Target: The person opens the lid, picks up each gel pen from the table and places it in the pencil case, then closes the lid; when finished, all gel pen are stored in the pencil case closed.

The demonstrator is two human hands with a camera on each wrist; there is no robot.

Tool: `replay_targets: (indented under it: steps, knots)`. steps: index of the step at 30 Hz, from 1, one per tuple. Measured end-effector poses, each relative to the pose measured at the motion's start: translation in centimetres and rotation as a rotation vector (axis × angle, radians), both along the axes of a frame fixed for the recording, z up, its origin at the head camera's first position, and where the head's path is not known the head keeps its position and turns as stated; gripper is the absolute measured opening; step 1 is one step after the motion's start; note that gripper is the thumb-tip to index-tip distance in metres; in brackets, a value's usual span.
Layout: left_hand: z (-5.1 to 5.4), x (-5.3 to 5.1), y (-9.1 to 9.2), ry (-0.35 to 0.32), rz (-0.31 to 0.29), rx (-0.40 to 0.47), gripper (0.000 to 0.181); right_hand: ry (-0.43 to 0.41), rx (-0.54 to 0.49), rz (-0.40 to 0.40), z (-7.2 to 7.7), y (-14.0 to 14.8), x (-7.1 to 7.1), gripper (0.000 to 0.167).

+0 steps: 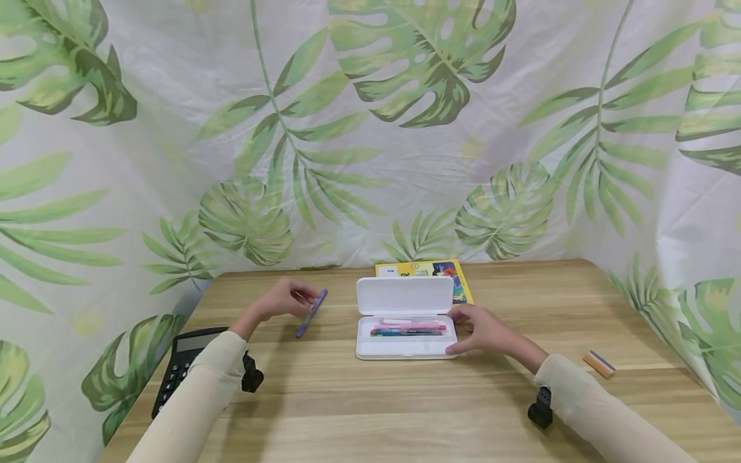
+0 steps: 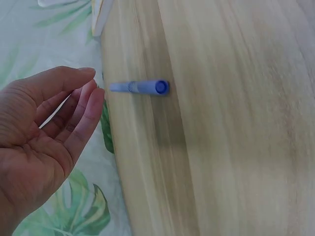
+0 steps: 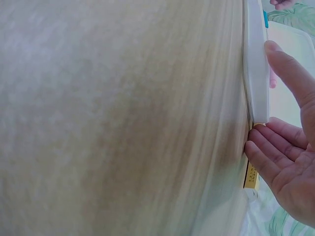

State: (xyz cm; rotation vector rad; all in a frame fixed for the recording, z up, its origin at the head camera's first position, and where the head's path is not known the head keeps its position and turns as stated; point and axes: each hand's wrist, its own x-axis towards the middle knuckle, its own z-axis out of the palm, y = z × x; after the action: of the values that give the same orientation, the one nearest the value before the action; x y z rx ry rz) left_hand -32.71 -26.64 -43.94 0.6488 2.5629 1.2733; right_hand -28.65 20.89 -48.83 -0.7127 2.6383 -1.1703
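Observation:
A purple pen [image 1: 312, 313] lies at a slant on the table, its capped end facing the camera in the left wrist view. Just left of it is my left hand [image 1: 292, 298], with loosely bent fingers; a small gap separates the fingertips from the pen [image 2: 140, 87] there. The white pencil case [image 1: 405, 350] stands with its lid [image 1: 405, 296] raised, and several pens [image 1: 408, 328] lie inside. My right hand [image 1: 480, 329] holds the case's right end, thumb at the front corner and fingers round the back corner [image 3: 257, 78].
Behind the case lies a yellow box with a colourful print [image 1: 461, 283]. A black calculator [image 1: 179, 360] is at the left edge, partly covered by the left sleeve. An orange and blue eraser [image 1: 599, 364] lies to the right. A leaf-patterned curtain [image 1: 405, 161] borders the table.

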Motion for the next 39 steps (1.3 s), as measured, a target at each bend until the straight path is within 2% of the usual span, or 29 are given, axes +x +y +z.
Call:
replay_targets:
  steps: [6, 10, 15, 24, 34, 39]
  knots:
    - [-0.5, -0.5, -0.6, -0.031, 0.068, -0.036, 0.038, 0.008, -0.009, 0.007, -0.1, 0.0, 0.0, 0.065]
    - [-0.8, -0.5, -0.7, -0.03, 0.07, -0.037, 0.038, 0.019, -0.013, 0.017, -0.2, 0.0, 0.0, 0.066]
    - [-1.3, -0.9, -0.6, -0.075, 0.101, -0.029, 0.039, 0.026, -0.016, 0.024, -0.3, 0.1, 0.1, 0.066]
    - [-1.7, -1.2, -0.2, -0.058, 0.096, -0.052, 0.041, 0.031, -0.009, 0.013, 0.0, 0.0, 0.2, 0.066]
    - [-2.1, -1.8, 0.6, -0.105, 0.134, -0.073, 0.039, 0.024, -0.019, 0.007, 0.2, -0.1, 0.2, 0.065]
    - [-2.5, -2.3, 1.0, -0.101, 0.14, -0.077, 0.038, 0.023, -0.015, 0.003, 0.1, 0.0, 0.2, 0.066]
